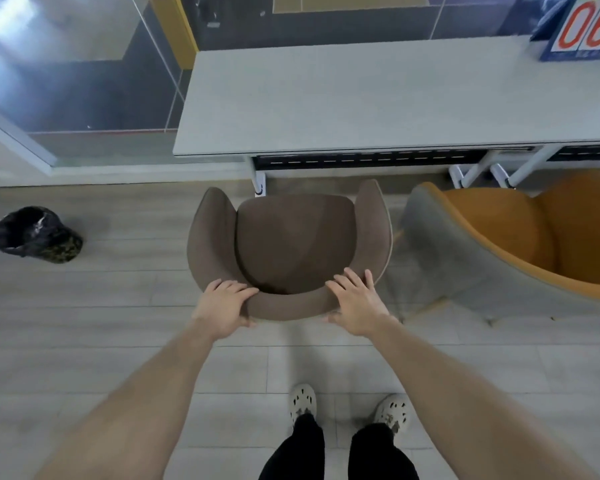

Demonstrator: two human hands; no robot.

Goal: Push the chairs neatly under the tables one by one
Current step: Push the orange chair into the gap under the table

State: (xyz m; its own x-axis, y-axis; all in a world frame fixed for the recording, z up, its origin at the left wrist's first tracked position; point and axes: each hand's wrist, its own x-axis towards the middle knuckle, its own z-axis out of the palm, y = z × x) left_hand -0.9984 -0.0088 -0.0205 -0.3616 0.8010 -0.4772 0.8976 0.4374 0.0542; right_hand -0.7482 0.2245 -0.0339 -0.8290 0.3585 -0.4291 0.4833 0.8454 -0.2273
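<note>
A brown upholstered chair stands on the floor in front of a long white table, its seat facing the table and its front edge close to the table's near edge. My left hand grips the left part of the chair's curved backrest, fingers wrapped over the top. My right hand rests on the right part of the backrest, fingers spread over the rim and thumb behind. An orange chair with a grey shell stands to the right, also outside the table.
A black bin with a bag liner sits on the floor at the left. A glass wall runs along the left behind the table. A blue scoreboard with red digits stands on the table's far right. My feet are below the chair.
</note>
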